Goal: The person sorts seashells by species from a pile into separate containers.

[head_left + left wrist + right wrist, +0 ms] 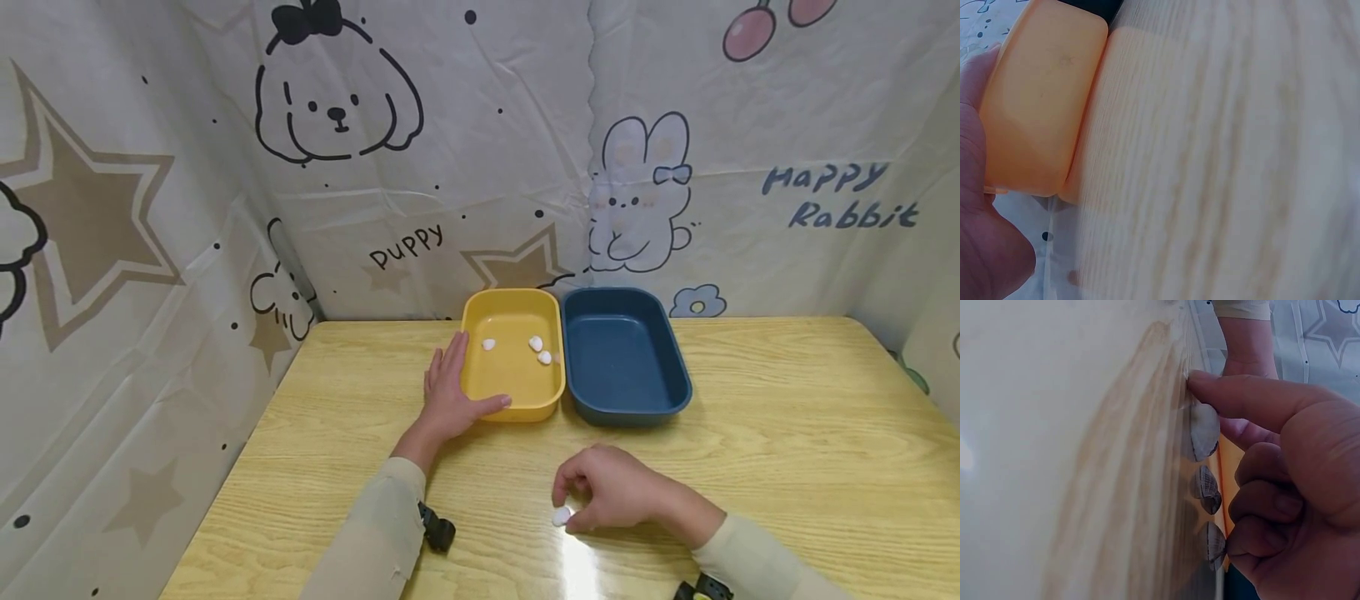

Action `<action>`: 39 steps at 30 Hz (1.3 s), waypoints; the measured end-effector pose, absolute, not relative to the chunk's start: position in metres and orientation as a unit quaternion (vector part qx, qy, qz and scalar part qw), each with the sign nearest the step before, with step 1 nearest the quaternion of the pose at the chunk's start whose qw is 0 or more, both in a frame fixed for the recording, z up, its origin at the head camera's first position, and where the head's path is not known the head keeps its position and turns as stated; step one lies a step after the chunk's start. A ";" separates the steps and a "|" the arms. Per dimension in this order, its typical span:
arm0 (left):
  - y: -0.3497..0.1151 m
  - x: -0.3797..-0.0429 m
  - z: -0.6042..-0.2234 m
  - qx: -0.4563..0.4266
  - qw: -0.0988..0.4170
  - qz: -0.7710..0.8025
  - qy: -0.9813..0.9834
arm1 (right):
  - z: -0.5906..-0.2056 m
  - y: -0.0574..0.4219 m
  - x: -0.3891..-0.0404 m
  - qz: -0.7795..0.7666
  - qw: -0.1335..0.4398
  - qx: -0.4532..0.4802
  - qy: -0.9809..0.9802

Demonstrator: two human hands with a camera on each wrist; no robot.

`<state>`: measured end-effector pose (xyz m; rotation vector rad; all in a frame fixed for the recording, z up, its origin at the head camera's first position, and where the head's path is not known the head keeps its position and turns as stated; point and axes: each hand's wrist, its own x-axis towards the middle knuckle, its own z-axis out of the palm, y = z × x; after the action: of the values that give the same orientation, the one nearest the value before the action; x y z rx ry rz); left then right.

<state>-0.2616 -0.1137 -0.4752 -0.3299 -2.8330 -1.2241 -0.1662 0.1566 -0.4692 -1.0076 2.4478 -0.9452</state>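
My left hand (452,396) rests against the near left corner of a yellow tray (512,412), fingers straight along its side and thumb across the front rim. In the left wrist view, part of that hand (985,219) lies beside the tray's outer wall (1041,100). Three small white seashells (536,342) lie in the tray. At the table's front, my right hand (618,487) pinches a white seashell (561,517) between thumb and index finger, low at the tabletop. The right wrist view shows this shell (1205,431) by the thumb, and darker-edged seashells (1206,487) beside the curled fingers.
A blue tray (626,412) stands directly right of the yellow one, with no shells visible in it. Both are at the back of the wooden table (787,433), close to a printed cloth (495,167). Cloth also hangs along the left side.
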 end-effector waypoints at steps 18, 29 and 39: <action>-0.114 -0.261 -0.477 -0.103 0.015 -0.400 -0.911 | -0.467 0.158 -0.165 -0.324 0.171 -0.358 0.859; -0.114 -0.261 -0.473 -0.098 0.014 -0.394 -0.914 | -0.465 0.155 -0.168 -0.351 0.178 -0.356 0.847; -0.113 -0.262 -0.475 -0.101 0.015 -0.396 -0.912 | -0.459 0.153 -0.168 -0.357 0.179 -0.348 0.848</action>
<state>-0.2618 -0.1129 -0.4749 -0.3159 -2.8404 -1.2331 -0.1680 0.1532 -0.4592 -0.9840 2.3992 -1.0082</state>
